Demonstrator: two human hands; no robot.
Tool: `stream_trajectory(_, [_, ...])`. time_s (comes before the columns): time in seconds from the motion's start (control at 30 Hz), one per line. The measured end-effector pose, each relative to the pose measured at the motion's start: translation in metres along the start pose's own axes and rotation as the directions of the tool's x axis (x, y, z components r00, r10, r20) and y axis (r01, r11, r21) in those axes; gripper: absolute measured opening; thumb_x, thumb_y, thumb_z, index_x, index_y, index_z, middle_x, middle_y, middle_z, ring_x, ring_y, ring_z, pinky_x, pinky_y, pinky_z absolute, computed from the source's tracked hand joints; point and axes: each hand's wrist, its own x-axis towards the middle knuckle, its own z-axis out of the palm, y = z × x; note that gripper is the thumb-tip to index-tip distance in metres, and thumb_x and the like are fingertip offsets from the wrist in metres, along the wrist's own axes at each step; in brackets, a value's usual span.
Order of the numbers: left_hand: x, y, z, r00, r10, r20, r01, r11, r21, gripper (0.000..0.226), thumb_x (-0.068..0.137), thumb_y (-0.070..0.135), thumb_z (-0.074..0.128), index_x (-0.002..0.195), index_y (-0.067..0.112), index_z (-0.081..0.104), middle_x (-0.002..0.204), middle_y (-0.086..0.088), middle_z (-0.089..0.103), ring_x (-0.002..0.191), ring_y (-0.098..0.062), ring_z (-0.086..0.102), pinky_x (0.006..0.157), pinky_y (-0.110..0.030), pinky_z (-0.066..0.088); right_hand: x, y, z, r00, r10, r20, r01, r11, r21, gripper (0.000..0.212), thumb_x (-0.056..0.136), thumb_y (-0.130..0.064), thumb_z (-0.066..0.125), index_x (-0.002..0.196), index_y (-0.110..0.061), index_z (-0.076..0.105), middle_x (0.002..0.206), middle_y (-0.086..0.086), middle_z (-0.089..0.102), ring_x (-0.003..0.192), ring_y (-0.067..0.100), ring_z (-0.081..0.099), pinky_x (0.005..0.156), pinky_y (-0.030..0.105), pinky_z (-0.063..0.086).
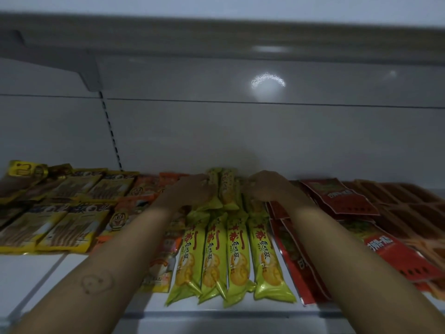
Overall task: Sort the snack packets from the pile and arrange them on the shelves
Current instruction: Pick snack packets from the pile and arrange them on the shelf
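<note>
Both my arms reach deep onto a white shelf. My left hand and my right hand sit at the two sides of a back row of long green biscuit packets, fingers curled onto them. A front row of several green biscuit packets lies lengthwise between my forearms, ends toward the shelf's front edge. The fingertips are blurred and partly hidden by the packets.
Yellow snack packets fill the left of the shelf, orange ones beside them. Red packets and brown-orange packets lie to the right. A grey back panel and an upper shelf close the space.
</note>
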Motion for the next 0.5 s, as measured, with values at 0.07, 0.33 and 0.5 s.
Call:
stream_trajectory(0.07, [-0.005, 0.01, -0.002, 0.999, 0.012, -0.031, -0.014, 0.999, -0.04, 0.07, 0.1, 0.057, 0.038, 0.155, 0.018, 0.025, 0.161, -0.01, 0.025, 0.146, -0.03, 0.028, 0.115, -0.04, 0.026, -0.001, -0.003, 0.007, 0.997, -0.006, 0.077, 0.005, 1.0, 0.014, 0.062, 0.097, -0.058, 0.044, 0.134, -0.01, 0.057, 0.137, 0.014, 0.056, 0.121, 0.029, 0.055, 0.094, 0.032, 0.042])
stream_trajectory(0.33, [0.105, -0.101, 0.059, 0.986, -0.168, 0.003, 0.168, 0.983, -0.073, 0.102, 0.037, 0.107, 0.042, 0.126, 0.057, 0.048, 0.145, 0.013, 0.05, 0.113, -0.004, 0.05, 0.089, -0.038, 0.046, 0.005, -0.008, 0.02, 0.999, 0.011, 0.052, -0.016, 0.995, 0.097, 0.043, 0.106, -0.03, 0.033, 0.121, -0.001, 0.063, 0.123, 0.017, 0.062, 0.109, 0.028, 0.061, 0.088, 0.031, 0.046])
stream_trajectory(0.5, [0.041, -0.046, 0.042, 0.996, -0.076, -0.045, 0.07, 0.988, -0.135, 0.079, 0.088, 0.071, 0.049, 0.15, 0.025, 0.035, 0.155, 0.007, 0.029, 0.138, -0.022, 0.036, 0.112, -0.041, 0.031, 0.001, -0.01, 0.023, 0.999, -0.01, 0.052, 0.003, 0.992, 0.123, 0.057, 0.104, -0.046, 0.031, 0.132, -0.004, 0.057, 0.134, 0.016, 0.057, 0.12, 0.03, 0.056, 0.088, 0.029, 0.039])
